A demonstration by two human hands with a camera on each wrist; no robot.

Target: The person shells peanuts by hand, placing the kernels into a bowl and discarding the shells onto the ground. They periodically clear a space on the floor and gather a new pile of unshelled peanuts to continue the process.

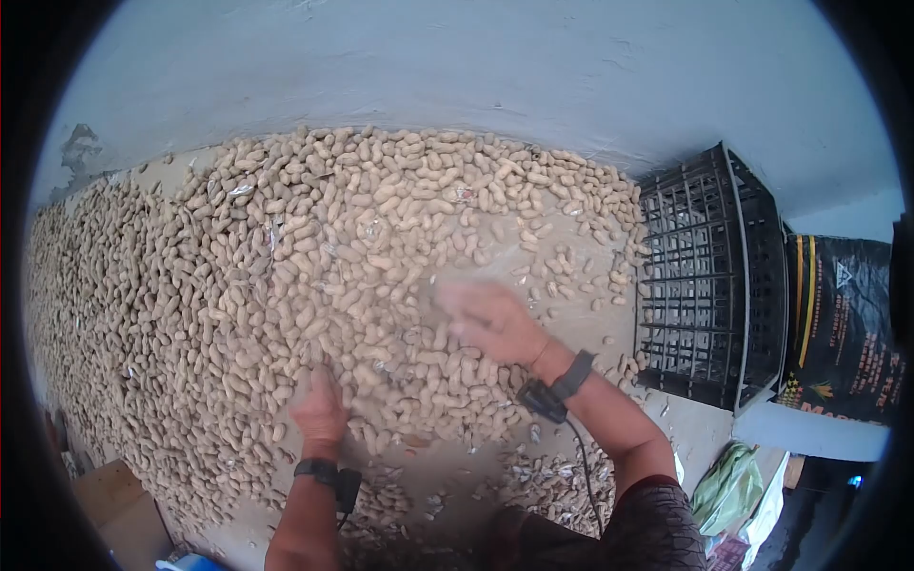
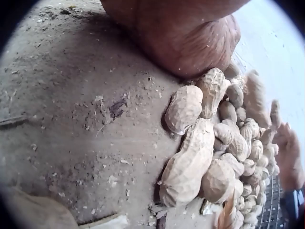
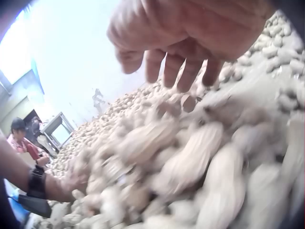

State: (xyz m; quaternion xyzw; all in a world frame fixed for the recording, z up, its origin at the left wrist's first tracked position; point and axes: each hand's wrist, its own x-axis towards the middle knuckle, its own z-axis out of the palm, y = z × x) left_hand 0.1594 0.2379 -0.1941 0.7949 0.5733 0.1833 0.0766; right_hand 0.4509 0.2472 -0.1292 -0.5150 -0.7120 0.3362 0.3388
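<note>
A broad layer of unshelled peanuts covers the floor, with scraps of shell and shiny bits among them. My left hand reaches down to the peanuts at the near side; its fingertips blend into them. In the left wrist view the base of that hand rests close to the dusty floor, beside a few peanuts. My right hand, blurred, hovers over the pile's right part. Its fingers hang loosely bent above the peanuts in the right wrist view, holding nothing visible.
A black plastic crate stands on its side at the pile's right edge, with a dark printed sack behind it. A pale wall bounds the far side. A cardboard box sits near left. Another person is in the background.
</note>
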